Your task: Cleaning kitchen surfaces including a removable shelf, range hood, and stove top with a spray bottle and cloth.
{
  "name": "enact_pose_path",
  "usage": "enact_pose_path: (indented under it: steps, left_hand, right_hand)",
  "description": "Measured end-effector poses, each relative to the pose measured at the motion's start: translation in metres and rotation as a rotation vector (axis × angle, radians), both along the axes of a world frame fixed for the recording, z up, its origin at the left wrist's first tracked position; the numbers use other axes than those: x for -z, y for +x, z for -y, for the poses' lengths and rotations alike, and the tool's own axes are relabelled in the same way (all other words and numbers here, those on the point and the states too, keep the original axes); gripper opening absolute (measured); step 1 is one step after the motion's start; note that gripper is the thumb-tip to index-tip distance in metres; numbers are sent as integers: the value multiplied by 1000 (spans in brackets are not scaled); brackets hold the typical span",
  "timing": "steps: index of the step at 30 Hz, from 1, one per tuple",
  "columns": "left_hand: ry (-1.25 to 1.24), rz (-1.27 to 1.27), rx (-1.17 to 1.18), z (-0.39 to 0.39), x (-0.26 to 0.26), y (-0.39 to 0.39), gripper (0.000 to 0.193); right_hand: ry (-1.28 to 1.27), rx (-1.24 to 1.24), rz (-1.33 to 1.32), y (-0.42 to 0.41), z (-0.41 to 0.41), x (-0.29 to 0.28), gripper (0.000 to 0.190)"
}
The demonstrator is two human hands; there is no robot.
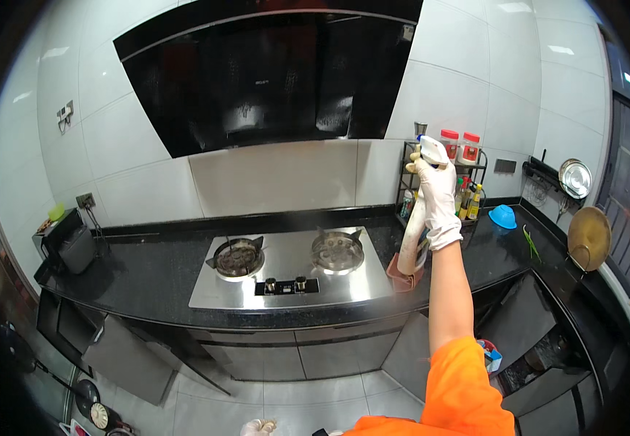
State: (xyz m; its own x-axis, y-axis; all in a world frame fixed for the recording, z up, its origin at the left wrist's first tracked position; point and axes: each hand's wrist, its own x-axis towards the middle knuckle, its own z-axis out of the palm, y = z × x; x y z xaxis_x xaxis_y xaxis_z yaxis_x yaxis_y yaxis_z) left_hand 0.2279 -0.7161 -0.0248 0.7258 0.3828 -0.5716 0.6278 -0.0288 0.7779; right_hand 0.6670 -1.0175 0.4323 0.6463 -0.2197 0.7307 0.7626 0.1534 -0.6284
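My right hand (pixel 439 182), in a white glove, is raised before the spice rack and grips the neck of a white spray bottle (pixel 434 148). Below it, a long pale roll (pixel 412 237) stands tilted beside a pinkish cloth (pixel 404 283) on the counter, right of the stainless steel gas stove (pixel 288 272). My left hand (pixel 259 428), gloved too, is low at the picture's bottom edge, mostly cut off; what it holds, if anything, cannot be told. Above the stove hangs a black range hood (pixel 260 82).
The black rack (pixel 404 191) bears red-lidded jars (pixel 468 148) and sauce bottles (pixel 474 201). Right of it lie a blue bowl (pixel 503 217) and green onions (pixel 531 242); a round wooden board (pixel 589 238) stands beyond. Cabinet doors (pixel 129 357) hang open below the black counter (pixel 146 272).
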Motion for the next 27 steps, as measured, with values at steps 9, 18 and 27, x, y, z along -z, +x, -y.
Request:
enact_pose_path:
  steps: [9, 18, 27]
  left_hand:
    - [28, -71, 134, 28, -72, -4, 36]
    - [145, 10, -22, 18, -35, -10, 25]
    - [-22, 47, -384, -25, -43, -32, 20]
  right_hand:
    - [-133, 311, -37, 33, -3, 28, 35]
    - [-181, -327, -26, 19, -126, 54, 38]
    - [-303, -366, -108, 31, -303, 47, 39]
